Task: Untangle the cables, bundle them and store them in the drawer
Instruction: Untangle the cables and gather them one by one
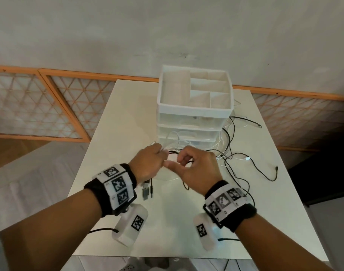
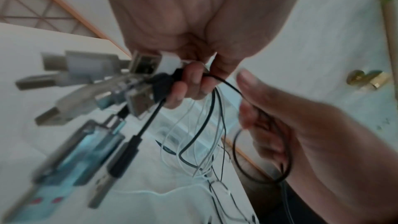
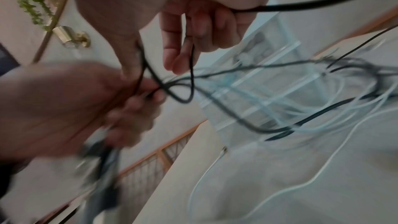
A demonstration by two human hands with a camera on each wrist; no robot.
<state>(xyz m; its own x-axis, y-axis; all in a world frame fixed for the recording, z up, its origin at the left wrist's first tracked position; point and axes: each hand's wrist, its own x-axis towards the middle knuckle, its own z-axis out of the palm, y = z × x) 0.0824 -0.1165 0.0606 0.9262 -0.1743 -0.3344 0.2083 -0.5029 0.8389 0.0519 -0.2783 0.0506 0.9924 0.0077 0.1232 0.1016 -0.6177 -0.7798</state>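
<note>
Here, above the near half of the white table (image 1: pixel 128 118), my left hand (image 1: pixel 147 163) grips a bunch of cable plugs (image 2: pixel 120 81); my right hand (image 1: pixel 198 167) pinches a black cable (image 3: pixel 172 89), the drawer unit (image 1: pixel 194 106) standing beyond them.

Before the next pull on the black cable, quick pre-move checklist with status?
1. Left hand grip on the plug ends: ok, fingers curled round them.
2. Right hand holds the black cable: ok.
3. Cables untangled: not ok, black and white strands still cross on the table.
4. Bundle formed: not ok.
5. Drawer unit has a drawer open to receive them: cannot tell.
</note>
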